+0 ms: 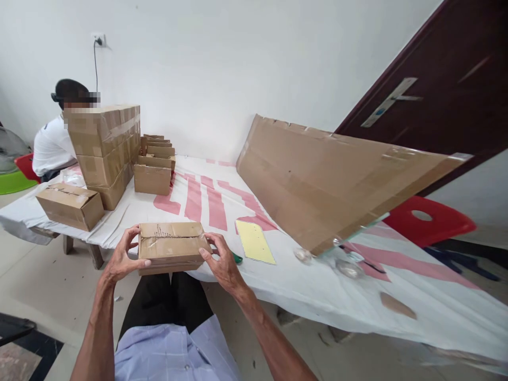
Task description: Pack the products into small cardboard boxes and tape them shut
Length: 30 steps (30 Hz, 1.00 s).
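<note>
A closed brown cardboard box [171, 246] sits at the table's front edge, partly over my lap. Its top flaps meet in a rough seam with clear tape over it. My left hand [126, 256] grips the box's left end, thumb along the near side and fingers at the far corner. On the right end, my right hand [219, 258] holds it with the thumb on the near top edge and the fingers behind. A green object [237, 258], mostly hidden, lies just beyond my right hand. Next to it is a yellow sheet [255, 242].
Stacked taped boxes [105, 153] stand at the left, with a single box [70, 205] before them. Open boxes [153, 179] line up behind. A large cardboard panel [317, 180] leans at the right, tape rolls [349, 268] by its base. A person [53, 140] sits at far left.
</note>
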{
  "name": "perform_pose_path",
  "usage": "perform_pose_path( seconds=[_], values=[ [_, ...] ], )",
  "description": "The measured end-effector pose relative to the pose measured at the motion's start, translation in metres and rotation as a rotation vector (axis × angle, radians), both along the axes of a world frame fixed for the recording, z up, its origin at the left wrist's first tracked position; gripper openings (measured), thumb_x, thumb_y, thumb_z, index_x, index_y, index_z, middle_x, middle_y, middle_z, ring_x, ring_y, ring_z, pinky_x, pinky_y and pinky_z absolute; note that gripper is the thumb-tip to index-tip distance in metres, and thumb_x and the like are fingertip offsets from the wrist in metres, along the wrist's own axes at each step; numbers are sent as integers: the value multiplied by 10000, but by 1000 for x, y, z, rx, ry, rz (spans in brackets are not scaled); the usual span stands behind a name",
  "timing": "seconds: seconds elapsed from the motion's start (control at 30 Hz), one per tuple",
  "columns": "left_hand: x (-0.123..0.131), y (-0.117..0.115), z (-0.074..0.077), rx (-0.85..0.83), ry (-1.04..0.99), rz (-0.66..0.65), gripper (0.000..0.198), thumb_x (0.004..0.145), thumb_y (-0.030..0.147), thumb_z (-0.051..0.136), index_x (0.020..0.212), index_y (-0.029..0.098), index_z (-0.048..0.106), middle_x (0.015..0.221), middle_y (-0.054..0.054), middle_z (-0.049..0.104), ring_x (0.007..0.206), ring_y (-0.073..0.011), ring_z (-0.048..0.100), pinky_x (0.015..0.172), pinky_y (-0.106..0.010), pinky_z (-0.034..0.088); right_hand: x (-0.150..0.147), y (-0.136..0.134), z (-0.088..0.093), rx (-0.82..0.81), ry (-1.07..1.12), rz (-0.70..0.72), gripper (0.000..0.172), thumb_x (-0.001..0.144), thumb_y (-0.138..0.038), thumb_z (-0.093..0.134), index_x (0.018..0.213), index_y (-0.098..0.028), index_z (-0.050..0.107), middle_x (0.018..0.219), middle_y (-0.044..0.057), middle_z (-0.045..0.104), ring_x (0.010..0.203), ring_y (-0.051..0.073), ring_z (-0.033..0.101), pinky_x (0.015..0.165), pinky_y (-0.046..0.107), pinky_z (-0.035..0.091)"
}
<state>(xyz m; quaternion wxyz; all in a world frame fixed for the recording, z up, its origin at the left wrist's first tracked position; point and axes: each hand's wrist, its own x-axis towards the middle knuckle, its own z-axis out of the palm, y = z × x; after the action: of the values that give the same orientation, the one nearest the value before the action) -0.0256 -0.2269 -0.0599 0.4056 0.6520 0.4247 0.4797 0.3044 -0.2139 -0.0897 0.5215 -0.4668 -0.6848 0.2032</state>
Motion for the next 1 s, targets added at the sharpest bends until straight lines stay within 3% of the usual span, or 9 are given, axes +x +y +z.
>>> perform_pose_path(
  seconds=[0.17, 0.33, 0.6, 1.0],
  values=[
    [5, -4, 7, 17, 33, -7, 634, 709, 560, 919, 1189, 276, 616, 1658, -125, 440, 1511, -405, 472, 1186, -533, 450, -1, -3, 0, 3, -4, 3, 354, 954, -396, 635, 1269, -234, 625, 1295, 138, 660, 1147, 290, 673, 855, 422, 639],
    [6, -5, 7, 16, 58, 1, 546, 766, 529, 863, 1198, 281, 638, 1632, -114, 445, 1504, -396, 469, 1177, -522, 461, -1, -7, 2, 1, -4, -2, 366, 937, -373, 641, 1277, -238, 615, 1304, 133, 653, 1156, 287, 667, 864, 418, 632],
    [2, -12, 9, 1, 114, 4, 674, 774, 549, 872, 1359, 292, 657, 1588, -125, 448, 1511, -402, 447, 1158, -511, 495, 0, -8, 13, 4, -46, 20, 379, 926, -369, 645, 1284, -248, 604, 1286, 119, 675, 1122, 284, 687, 850, 418, 629],
    [1, -13, 10, 11, 108, -31, 687, 756, 540, 898, 1364, 306, 682, 1564, -119, 475, 1493, -397, 462, 1174, -521, 502, 1, -7, 23, 87, -125, 22, 348, 938, -350, 665, 1268, -244, 645, 1268, 126, 678, 1180, 300, 670, 931, 456, 628]
  ],
)
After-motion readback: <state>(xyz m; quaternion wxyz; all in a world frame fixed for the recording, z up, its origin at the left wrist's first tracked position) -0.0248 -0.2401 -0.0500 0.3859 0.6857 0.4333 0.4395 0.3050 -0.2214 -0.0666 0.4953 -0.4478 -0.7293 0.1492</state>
